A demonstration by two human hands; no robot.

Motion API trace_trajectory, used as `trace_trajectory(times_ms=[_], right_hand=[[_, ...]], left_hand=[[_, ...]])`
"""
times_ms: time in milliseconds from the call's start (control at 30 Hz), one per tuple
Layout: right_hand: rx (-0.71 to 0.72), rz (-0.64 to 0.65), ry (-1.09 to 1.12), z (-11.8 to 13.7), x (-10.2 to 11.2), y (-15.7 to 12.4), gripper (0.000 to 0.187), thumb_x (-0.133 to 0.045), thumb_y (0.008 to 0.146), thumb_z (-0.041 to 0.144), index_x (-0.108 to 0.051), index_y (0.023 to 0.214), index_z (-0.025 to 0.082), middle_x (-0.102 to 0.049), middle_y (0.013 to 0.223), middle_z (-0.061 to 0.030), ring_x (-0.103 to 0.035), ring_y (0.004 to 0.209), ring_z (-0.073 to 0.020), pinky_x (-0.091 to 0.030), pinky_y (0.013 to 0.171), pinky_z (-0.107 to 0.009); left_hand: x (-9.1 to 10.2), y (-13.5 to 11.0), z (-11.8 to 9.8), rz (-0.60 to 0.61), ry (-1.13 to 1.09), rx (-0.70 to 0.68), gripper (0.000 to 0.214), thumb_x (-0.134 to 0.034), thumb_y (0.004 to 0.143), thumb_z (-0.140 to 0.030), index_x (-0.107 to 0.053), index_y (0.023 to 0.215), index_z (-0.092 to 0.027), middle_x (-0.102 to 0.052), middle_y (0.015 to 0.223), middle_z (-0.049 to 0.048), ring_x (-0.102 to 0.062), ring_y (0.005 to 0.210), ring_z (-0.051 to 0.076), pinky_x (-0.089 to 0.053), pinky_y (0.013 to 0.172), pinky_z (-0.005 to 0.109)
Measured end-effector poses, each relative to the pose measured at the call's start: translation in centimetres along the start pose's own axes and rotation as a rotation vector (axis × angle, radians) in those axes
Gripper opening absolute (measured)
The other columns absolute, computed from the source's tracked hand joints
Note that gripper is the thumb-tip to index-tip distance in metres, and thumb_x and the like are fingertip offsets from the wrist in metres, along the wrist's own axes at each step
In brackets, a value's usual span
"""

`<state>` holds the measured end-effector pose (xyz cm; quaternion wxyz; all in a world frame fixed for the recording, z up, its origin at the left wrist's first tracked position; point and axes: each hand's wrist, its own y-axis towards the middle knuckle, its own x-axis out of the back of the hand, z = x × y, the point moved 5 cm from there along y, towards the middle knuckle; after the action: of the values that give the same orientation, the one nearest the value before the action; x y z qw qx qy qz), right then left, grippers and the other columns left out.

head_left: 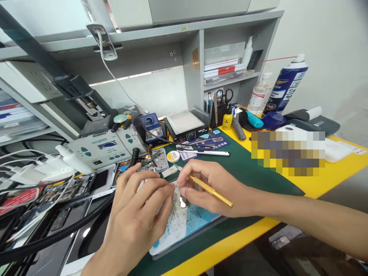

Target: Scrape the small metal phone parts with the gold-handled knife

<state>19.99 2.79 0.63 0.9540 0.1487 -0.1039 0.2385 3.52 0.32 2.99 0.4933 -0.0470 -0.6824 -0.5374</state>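
Observation:
My right hand (212,188) grips a slim gold-coloured pen-like tool (211,190) between thumb and fingers. Its back end points toward me and to the right; its working tip is hidden by the fingers. Close beside it, my left hand (140,207) is closed, its fingertips pressed together near the right fingertips. Whatever the left fingers pinch is too small or hidden to make out. Just under the right fingers shows a small shiny metal piece (183,202). Both hands are over a blue and white printed pad (172,234) lying on the green mat (247,168).
Phones and circuit boards (60,199) crowd the left side, crossed by a black cable (69,228). Behind stand a soldering station (99,147) and a small hot plate (185,126). A spray can (286,84) and bottle (260,92) are at the back right.

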Motion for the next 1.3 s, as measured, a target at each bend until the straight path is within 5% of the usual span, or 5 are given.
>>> trace_trajectory(times_ms=[433,1300], right_hand=[[-0.11,-0.027,0.153,0.41,-0.01,0.38,0.015,-0.067,0.082,0.009,-0.059,0.092,0.017,-0.06,0.076,0.0016,-0.056,0.066,-0.0134,-0.044,0.059,-0.025],[-0.076,0.002,0.138,0.34,-0.08,0.43,0.021,-0.062,0.078,0.001,-0.058,0.09,0.018,-0.059,0.074,0.0037,-0.052,0.064,-0.0103,-0.041,0.057,-0.021]], left_hand=[[0.08,0.26,-0.44,0.012,0.028,-0.04,0.015,-0.069,0.085,-0.007,-0.067,0.093,-0.019,-0.074,0.089,0.0017,-0.063,0.093,0.023,-0.044,0.101,0.058],[0.02,0.24,-0.7,-0.005,-0.055,0.008,0.016,-0.072,0.084,-0.008,-0.067,0.094,-0.019,-0.073,0.089,0.0013,-0.064,0.092,0.021,-0.046,0.103,0.054]])
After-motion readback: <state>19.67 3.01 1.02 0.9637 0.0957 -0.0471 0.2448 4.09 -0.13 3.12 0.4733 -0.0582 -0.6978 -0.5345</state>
